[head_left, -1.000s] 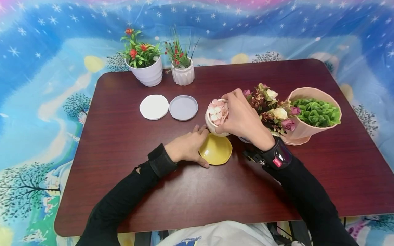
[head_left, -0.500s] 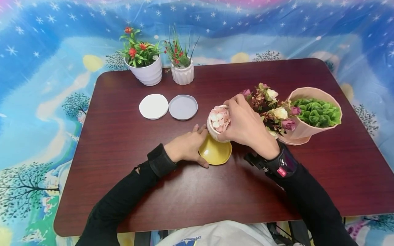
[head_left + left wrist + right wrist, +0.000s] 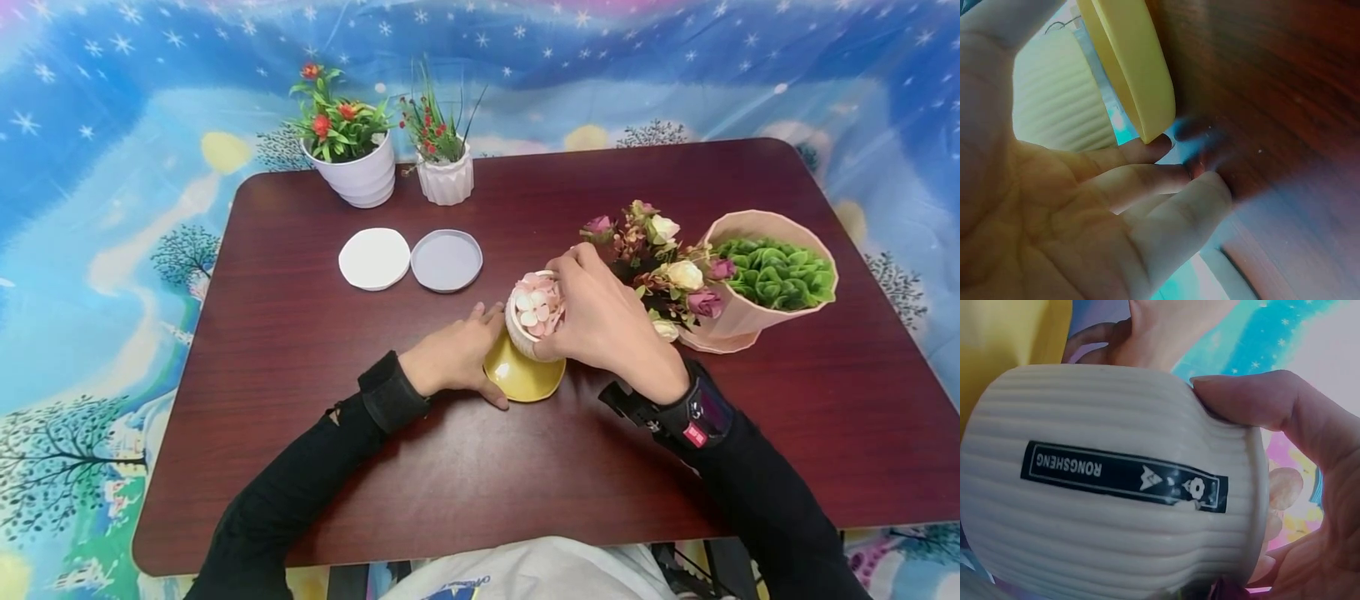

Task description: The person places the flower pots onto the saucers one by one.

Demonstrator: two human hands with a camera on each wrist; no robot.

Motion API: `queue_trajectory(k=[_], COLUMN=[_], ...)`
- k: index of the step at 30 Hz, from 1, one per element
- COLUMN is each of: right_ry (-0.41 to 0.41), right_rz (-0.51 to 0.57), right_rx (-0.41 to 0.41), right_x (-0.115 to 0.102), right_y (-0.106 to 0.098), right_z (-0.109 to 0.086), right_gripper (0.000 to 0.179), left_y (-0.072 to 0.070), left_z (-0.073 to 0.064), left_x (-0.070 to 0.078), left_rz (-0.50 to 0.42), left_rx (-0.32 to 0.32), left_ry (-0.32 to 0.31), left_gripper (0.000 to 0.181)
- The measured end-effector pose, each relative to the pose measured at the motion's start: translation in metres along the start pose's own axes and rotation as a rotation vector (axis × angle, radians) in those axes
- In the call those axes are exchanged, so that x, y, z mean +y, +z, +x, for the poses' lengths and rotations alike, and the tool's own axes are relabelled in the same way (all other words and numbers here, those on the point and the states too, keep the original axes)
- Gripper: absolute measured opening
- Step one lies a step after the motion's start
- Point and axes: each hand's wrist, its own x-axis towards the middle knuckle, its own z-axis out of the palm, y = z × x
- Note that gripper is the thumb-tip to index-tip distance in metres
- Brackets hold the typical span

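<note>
My right hand [image 3: 615, 325] grips a small white ribbed flower pot [image 3: 1122, 462] by its rim, thumb on one side and fingers on the other. Pink artificial flowers [image 3: 537, 308] fill the pot. Its dark label shows in the right wrist view. In the head view the pot overlaps the far part of a yellow saucer [image 3: 523, 379]; whether its base touches the saucer I cannot tell. At the saucer's left side rests my left hand [image 3: 457, 354], fingers mostly straight and thumb spread. One left fingertip touches the saucer's edge [image 3: 1141, 69] in the left wrist view.
A white saucer [image 3: 374, 259] and a grey saucer [image 3: 447, 261] lie left of centre. Behind them stand two white potted plants [image 3: 352, 171]. To the right are artificial roses [image 3: 667, 267] and a large pink pot [image 3: 757, 304] with green leaves.
My right hand has brought the flower pot toward me, farther over the yellow saucer. The left hand stays in place beside the saucer.
</note>
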Motion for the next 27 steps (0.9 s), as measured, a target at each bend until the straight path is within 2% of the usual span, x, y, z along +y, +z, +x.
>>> queue_trajectory(k=[9,17,27], right_ry=[-0.002,-0.009,-0.025], right_rz=[-0.033,-0.030,-0.044], right_rx=[-0.011,-0.058,-0.037], right_x=[0.001,0.002,0.000], right_y=[0.004,0.009,0.014], right_z=[-0.004,-0.007,-0.009], right_gripper=[0.086,0.087,0.089], left_y=[0.001,0.001,0.001], left_z=[0.000,0.000,0.001], left_x=[-0.001,-0.002,-0.004], left_rz=[-0.012,-0.019,-0.006], left_rx=[0.009,0.027,0.074], left_ry=[-0.001,-0.006,0.012], left_gripper=[0.140,0.140,0.142])
